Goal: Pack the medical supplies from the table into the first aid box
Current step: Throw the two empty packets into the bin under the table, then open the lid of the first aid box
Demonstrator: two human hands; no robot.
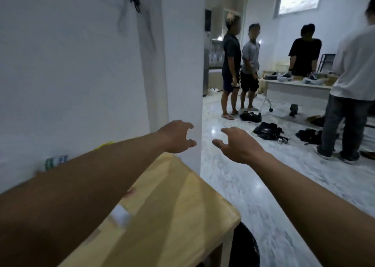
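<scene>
My left hand (177,136) and my right hand (237,145) are stretched out in front of me, fingers spread, holding nothing. Below my left arm lies a light wooden table (182,201). On it I see a small white pad or packet (121,216), blurred, and a green-and-white bottle or tube (55,162) by the wall, partly hidden behind my forearm. A yellow item (104,145) peeks out above the arm. No first aid box is visible.
A white wall corner (182,74) stands just past the table. Several people stand in the room beyond, beside a white table (296,93) with clutter. Dark bags and cables (265,131) lie on the shiny floor. A dark round object (246,246) sits by the table's corner.
</scene>
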